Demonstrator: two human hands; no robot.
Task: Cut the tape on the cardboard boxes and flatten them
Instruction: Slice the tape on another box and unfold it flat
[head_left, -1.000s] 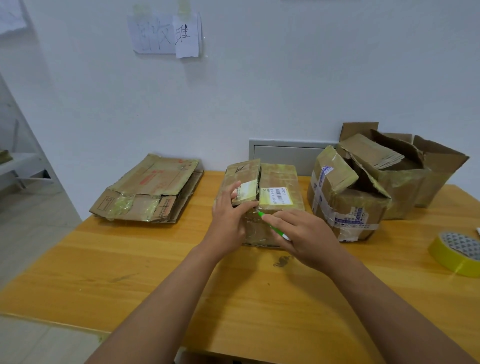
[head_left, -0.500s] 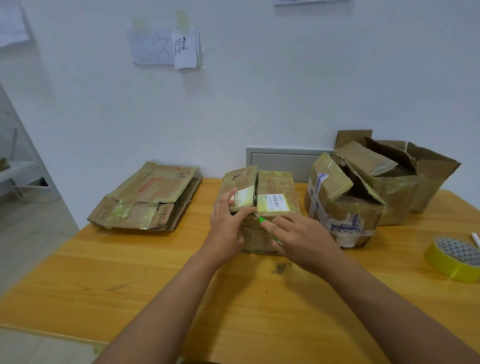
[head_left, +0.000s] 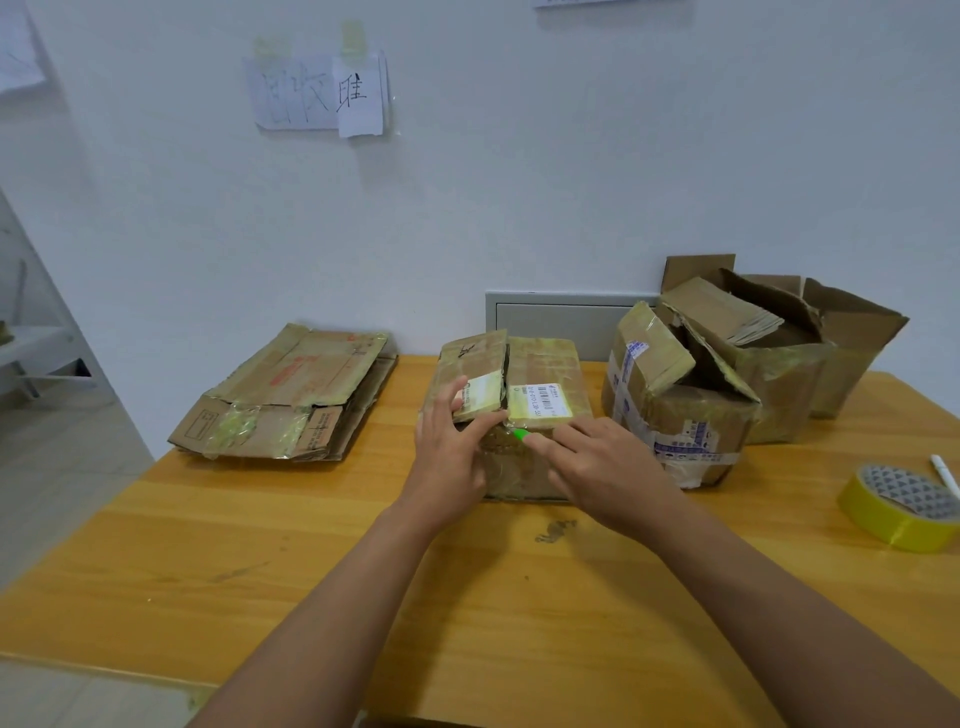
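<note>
Taped cardboard box (head_left: 543, 374) is sitting on the wooden table (head_left: 311, 561), roughly mid-table and near the wall. Its top is splitting along the centre seam: left flap (head_left: 475, 376) is tilting up a bit, right flap w/ barcode label (head_left: 537, 400) is lying flat.

Left hand (head_left: 449, 462) is resting on the box's front-left corner, fingers pinching the near edge of the raised flap, thumb reaching toward the seam. Right hand (head_left: 597, 467) is lying over the box's front-right, fingers curling round a green cutter (head_left: 520, 434); only the green tip is showing, just at the front end of the seam, blade not visible.

Left of the box, well apart: stack of flattened boxes (head_left: 285, 395). Right of the box, just beside it: torn-open box (head_left: 675, 410) w/ blue-printed tape, and more opened boxes (head_left: 789, 353) behind that. Far right of the box: yellow tape roll (head_left: 898, 509), w/ a white pen (head_left: 944, 474) just past it.
</note>
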